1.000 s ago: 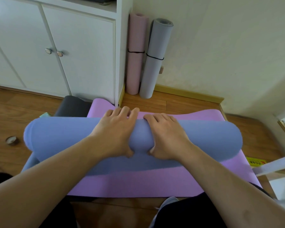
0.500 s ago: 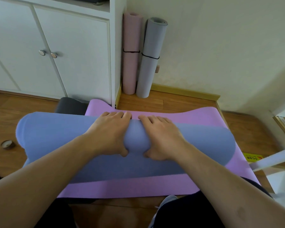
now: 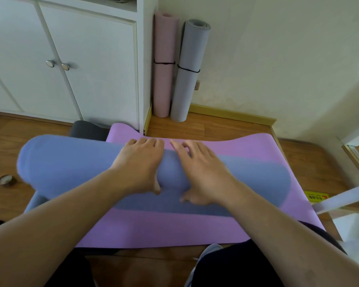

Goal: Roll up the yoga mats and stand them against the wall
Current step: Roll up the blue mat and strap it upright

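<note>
The blue roll (image 3: 75, 164) is lying across the purple mat (image 3: 174, 226) on the floor (image 3: 216, 127), a little nearer the wall (image 3: 278, 59) than one second ago. A narrower band of purple is showing beyond the fingertips, so the rolling is advancing toward the far edge. As a judgement, this mat is mostly rolled but not yet finished, and it is not yet standing.

Working left to right:

- A small round tin-like object (image 3: 6, 180) is sitting on the floor beside the roll's left end.
- A white cabinet (image 3: 75, 59) with two knobs is standing behind it.
- A dark rolled mat (image 3: 87, 130) is lying at the cabinet base, partly hidden.
- The left hand (image 3: 137, 164) is resting on top of the roll, fingers draped over the crest and thumb against the near side.
- The right hand (image 3: 201, 168) is lying just beside it, fingers now spread and straighter than half a second ago, apparently pressing flat rather than gripping.
- A pink rolled mat (image 3: 164, 79) and a grey rolled mat (image 3: 187, 79) are standing against the wall, each bound with a black band.

Count: two mats stood up, one blue-and-purple mat in hand, one dark roll waiting; four mats visible, assuming the blue and purple are one mat's two faces.
</note>
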Available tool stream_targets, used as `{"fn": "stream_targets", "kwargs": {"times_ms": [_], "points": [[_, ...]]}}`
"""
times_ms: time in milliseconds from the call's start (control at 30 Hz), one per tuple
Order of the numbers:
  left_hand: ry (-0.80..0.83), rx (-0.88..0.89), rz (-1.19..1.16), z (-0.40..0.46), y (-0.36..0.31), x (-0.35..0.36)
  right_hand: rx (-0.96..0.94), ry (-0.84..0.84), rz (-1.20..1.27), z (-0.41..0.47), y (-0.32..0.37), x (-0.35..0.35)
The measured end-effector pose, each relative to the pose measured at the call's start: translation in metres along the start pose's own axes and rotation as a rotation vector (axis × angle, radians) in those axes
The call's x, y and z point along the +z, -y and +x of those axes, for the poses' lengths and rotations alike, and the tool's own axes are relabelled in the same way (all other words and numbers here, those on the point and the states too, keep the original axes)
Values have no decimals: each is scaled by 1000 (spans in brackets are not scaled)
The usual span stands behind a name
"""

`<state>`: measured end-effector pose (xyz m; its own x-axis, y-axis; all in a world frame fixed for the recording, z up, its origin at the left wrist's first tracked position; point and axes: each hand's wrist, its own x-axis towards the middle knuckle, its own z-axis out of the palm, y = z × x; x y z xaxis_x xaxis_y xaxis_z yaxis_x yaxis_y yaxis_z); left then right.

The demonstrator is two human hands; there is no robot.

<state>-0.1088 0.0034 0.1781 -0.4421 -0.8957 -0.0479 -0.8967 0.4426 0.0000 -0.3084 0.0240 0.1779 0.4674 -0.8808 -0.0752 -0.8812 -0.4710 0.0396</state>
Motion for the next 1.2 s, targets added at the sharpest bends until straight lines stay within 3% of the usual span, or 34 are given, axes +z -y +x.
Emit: {"fn": "stream_targets", "kwargs": {"times_ms": [167, 300, 433, 567, 667, 800, 1067, 1200], "points": [[133, -68, -154, -1, 10, -4, -1, -15, -111, 5, 0, 6], [66, 18, -85, -9, 2, 2, 7, -37, -84, 9, -2, 3], [-16, 54, 152, -13, -16, 13, 80, 29, 59, 8, -7, -7], [-60, 70, 48, -4, -12, 13, 88, 65, 129, 1, -5, -7], [5, 44, -48, 0, -2, 5, 3, 10, 1, -4, 1, -2], [88, 24, -124, 0, 6, -1, 30, 47, -62, 2, 2, 0], [7, 44, 128, -12, -14, 9, 127, 68, 129, 7, -4, -9], [-37, 57, 80, -5, -12, 10, 113, 110, 172, 6, -3, -8]]}}
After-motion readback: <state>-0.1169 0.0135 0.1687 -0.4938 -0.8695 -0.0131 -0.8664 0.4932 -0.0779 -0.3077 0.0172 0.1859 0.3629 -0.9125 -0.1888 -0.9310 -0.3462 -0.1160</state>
